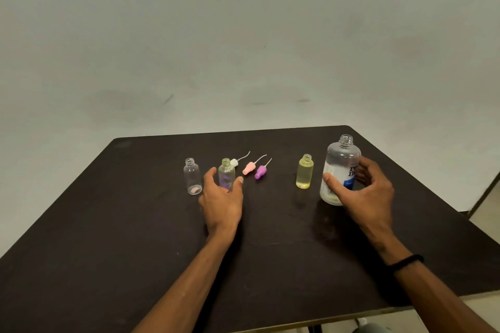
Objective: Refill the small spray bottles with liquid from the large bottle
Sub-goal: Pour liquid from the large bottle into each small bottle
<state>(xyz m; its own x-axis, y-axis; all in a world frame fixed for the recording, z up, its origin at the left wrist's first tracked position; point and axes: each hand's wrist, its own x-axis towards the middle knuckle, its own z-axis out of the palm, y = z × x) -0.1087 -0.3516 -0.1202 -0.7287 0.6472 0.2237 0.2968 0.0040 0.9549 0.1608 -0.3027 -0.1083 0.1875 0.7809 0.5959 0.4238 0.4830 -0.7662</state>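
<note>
Though uncapped, large bottle [341, 162] within right fingers [361, 170].

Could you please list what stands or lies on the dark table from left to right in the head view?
Empty clear small bottle → clear small bottle with greenish neck → white spray cap → pink spray cap → purple spray cap → yellow-filled small bottle → large clear labelled bottle.

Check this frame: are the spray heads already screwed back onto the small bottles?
No: the white, pink and purple spray heads lie loose on the table, and all three small bottles stand with open necks.
</note>
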